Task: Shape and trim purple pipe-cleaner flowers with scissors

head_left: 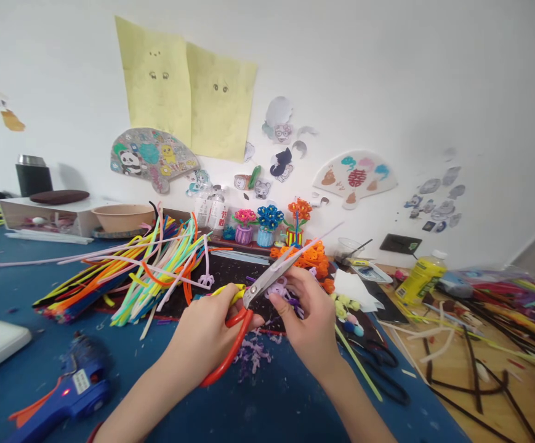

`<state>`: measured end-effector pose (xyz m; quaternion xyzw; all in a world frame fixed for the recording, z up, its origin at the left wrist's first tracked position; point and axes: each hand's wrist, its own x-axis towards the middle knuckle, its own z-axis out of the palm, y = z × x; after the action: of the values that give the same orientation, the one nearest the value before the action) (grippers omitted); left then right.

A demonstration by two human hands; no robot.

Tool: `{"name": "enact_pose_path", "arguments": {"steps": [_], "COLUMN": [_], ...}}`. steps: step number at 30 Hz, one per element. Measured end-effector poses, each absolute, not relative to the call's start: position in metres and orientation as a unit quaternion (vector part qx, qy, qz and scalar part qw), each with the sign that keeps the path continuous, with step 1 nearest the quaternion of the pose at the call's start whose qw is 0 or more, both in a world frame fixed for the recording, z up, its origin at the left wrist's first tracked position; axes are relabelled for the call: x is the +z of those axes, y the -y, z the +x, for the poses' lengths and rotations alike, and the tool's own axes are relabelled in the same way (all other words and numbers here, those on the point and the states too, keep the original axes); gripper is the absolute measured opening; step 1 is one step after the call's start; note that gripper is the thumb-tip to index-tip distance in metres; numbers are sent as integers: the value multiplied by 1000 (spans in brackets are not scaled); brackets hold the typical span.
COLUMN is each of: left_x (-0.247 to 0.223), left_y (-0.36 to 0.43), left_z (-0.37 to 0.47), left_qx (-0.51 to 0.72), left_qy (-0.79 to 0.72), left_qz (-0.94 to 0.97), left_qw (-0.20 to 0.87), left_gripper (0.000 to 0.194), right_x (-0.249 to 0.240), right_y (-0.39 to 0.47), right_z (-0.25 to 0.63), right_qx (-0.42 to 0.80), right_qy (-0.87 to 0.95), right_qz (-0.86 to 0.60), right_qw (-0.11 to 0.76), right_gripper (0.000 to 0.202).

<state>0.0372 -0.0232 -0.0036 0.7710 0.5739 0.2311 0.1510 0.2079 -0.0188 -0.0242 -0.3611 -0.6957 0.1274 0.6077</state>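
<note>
My left hand (212, 326) is closed around scissors (267, 280) with red and yellow handles, their blades pointing up and to the right. In my right hand (311, 326), thumb and fingers pinch a lilac pipe cleaner looped into a small shape (277, 288). A straight pale end of pipe cleaner (320, 239) sticks out beyond the blades; whether the blades touch it I cannot tell. Purple fuzzy scraps (252, 357) lie below my hands. Another lilac looped piece (206, 280) on a stem rests left of the scissors.
A big bundle of coloured pipe cleaners (156, 271) lies at left, behind a blue glue gun (76, 394) with a lit red light. Small potted pipe-cleaner flowers (269, 224) stand by the wall. Black-handled scissors (380, 366) and a yellow bottle (420, 277) are at right.
</note>
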Motion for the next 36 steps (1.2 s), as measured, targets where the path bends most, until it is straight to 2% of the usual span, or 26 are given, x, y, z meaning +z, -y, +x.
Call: {"name": "enact_pose_path", "arguments": {"steps": [8, 15, 19, 36], "left_x": [-3, -2, -1, -2], "left_y": [23, 24, 24, 22], "left_z": [35, 39, 37, 32], "left_qx": [219, 230, 207, 193], "left_qy": [-591, -570, -585, -599], "left_qz": [769, 776, 775, 772], "left_qw": [109, 142, 119, 84], "left_gripper": [17, 15, 15, 29], "right_x": [-24, -21, -22, -23], "right_y": [16, 19, 18, 15], "right_z": [214, 210, 212, 215], "right_qx": [106, 150, 127, 113], "right_qy": [699, 695, 699, 693], "right_qz": [-370, -350, -358, -369], "right_qw": [602, 609, 605, 609], "right_gripper": [29, 30, 26, 28]}}
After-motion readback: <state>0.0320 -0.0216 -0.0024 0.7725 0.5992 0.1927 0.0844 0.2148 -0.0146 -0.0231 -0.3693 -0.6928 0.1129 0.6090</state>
